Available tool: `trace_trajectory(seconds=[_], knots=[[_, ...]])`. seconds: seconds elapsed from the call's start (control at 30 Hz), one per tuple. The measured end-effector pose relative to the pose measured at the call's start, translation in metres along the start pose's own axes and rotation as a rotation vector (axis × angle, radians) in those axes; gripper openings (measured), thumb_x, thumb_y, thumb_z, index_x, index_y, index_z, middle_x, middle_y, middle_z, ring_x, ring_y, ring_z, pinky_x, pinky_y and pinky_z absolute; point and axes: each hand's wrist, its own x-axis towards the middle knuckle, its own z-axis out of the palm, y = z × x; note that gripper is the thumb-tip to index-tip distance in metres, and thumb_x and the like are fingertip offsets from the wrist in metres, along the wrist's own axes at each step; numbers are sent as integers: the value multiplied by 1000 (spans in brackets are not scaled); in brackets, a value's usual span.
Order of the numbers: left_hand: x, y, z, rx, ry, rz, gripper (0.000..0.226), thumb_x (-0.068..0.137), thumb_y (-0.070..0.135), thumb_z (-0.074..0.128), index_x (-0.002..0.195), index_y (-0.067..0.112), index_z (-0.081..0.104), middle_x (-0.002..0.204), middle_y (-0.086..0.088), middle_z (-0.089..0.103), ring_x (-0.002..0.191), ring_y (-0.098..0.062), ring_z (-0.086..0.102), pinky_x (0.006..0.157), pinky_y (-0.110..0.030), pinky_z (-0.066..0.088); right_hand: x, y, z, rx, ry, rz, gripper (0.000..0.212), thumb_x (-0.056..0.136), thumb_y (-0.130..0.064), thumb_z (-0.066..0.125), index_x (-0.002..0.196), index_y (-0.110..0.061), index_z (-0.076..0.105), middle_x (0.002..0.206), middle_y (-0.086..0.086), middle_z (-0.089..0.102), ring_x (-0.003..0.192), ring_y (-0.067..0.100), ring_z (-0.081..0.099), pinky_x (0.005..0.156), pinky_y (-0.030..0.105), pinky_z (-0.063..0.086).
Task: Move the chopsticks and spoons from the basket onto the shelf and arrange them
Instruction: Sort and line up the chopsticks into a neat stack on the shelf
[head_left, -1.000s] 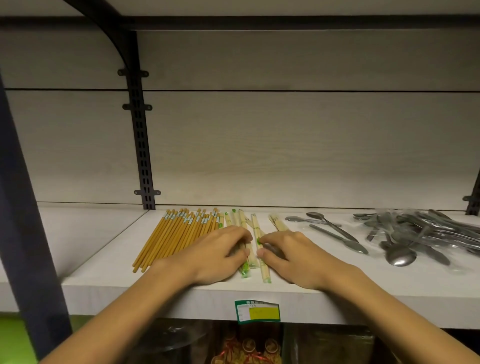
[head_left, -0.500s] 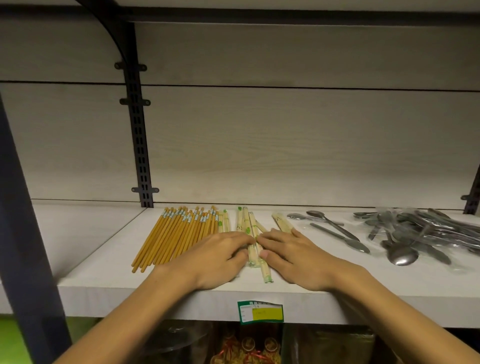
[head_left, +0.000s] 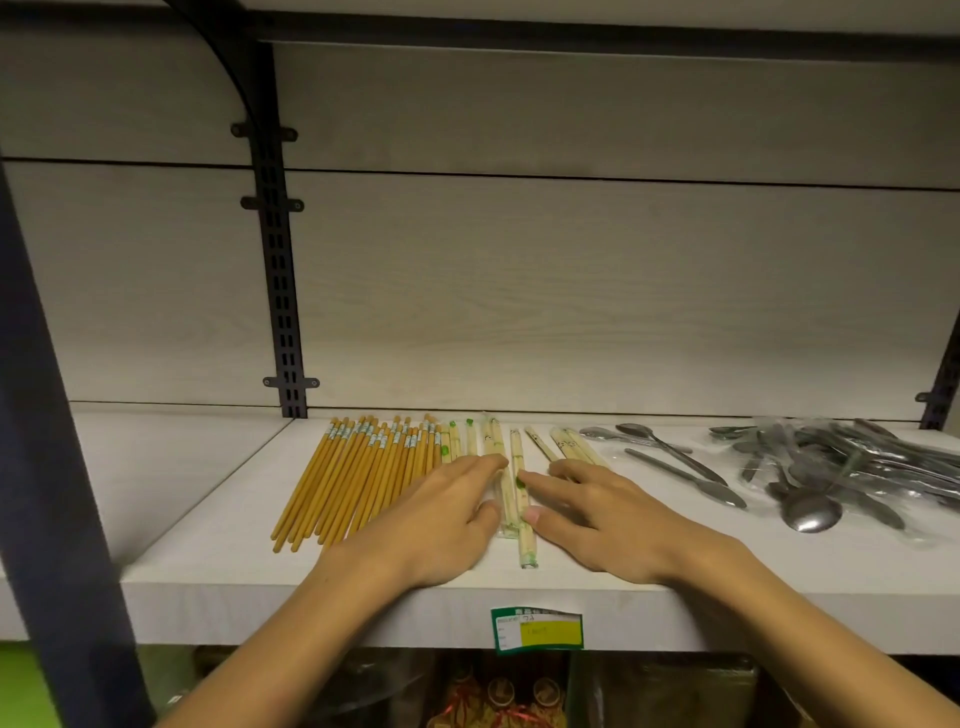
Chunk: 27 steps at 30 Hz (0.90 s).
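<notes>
Both hands lay flat on the white shelf (head_left: 218, 525) with fingers straight, each grip released: the left hand (head_left: 436, 525) pressed on pale wrapped chopsticks (head_left: 514, 499) from their left, and the right hand (head_left: 613, 519) touched them from the right. A fan of yellow chopsticks (head_left: 358, 473) lay just left of these, touching the wrapped ones. Loose spoons (head_left: 670, 460) and a heap of bagged spoons (head_left: 852, 467) lay farther right, and a green price label (head_left: 537, 630) hung on the shelf's front edge.

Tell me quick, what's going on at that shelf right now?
Left hand and right hand flat, fingers straight, pressing wrapped chopsticks. Yellow chopsticks fanned left, spoons heaped right. Nothing blocking.
</notes>
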Motion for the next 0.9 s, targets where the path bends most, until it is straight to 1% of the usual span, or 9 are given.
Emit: trace_trajectory(seconds=[0.1, 0.2, 0.33, 0.47, 0.53, 0.6, 0.7, 0.8, 0.9], knots=[[-1, 2, 0, -74, 6, 34, 45, 101, 34, 33, 146, 32, 26, 152, 10, 32, 134, -7, 31, 103, -19, 24, 0, -4, -1, 40, 44, -61, 55, 98, -56, 27, 150, -42, 18, 152, 3, 35, 143, 18, 23, 113, 30, 15], [0, 0, -1, -69, -18, 24, 43, 102, 33, 32, 145, 30, 29, 150, 8, 34, 134, -9, 33, 105, -21, 26, -1, -6, -2, 103, 140, -86, 56, 95, -59, 35, 148, -40, 27, 151, -7, 37, 141, 11, 28, 114, 30, 21], [1, 2, -3, -3, -56, 42, 40, 100, 34, 35, 138, 27, 44, 144, 8, 46, 131, -13, 41, 105, -26, 31, -6, -4, -1, 65, 281, 77, 68, 81, -74, 38, 136, -34, 43, 127, -10, 46, 115, 11, 47, 96, 29, 40], [-1, 5, -7, 35, -45, 62, 40, 98, 47, 34, 128, 31, 55, 128, 11, 59, 117, -11, 51, 104, -35, 38, -7, -10, -6, 157, 289, -11, 45, 91, -57, 44, 118, -27, 63, 102, -12, 64, 91, 5, 57, 83, 27, 48], [-2, 6, -8, 87, -36, 88, 49, 94, 62, 27, 120, 34, 58, 119, 15, 61, 111, -8, 51, 103, -37, 35, -10, -11, -11, 272, 312, -53, 34, 96, -45, 46, 116, -26, 66, 108, -12, 69, 96, -1, 59, 84, 15, 46], [-3, 6, -8, 141, -44, 94, 67, 84, 77, 20, 122, 36, 57, 125, 15, 56, 116, -8, 47, 104, -37, 32, -16, -7, -18, 256, 389, -17, 33, 96, -44, 48, 120, -27, 65, 119, -13, 66, 106, -3, 56, 88, 15, 42], [-2, 4, -8, 91, -74, 110, 71, 79, 82, 22, 127, 39, 51, 137, 15, 46, 124, -8, 42, 105, -36, 34, -27, 5, -26, 148, 275, 79, 40, 91, -49, 55, 127, -30, 59, 129, -16, 56, 118, 2, 49, 90, 18, 35], [-2, 5, -8, -31, -114, 158, 62, 82, 77, 29, 124, 40, 54, 128, 18, 55, 111, -2, 51, 97, -36, 45, -35, 5, -26, 104, 150, 118, 39, 88, -55, 55, 120, -32, 64, 115, -11, 63, 101, 10, 57, 77, 22, 42], [-2, 5, -6, 4, -47, 157, 58, 84, 75, 28, 115, 39, 61, 112, 20, 62, 97, 0, 55, 85, -31, 49, -38, -7, -25, 273, 192, 61, 30, 94, -46, 52, 111, -29, 69, 102, -3, 72, 92, 15, 65, 83, 33, 52]])
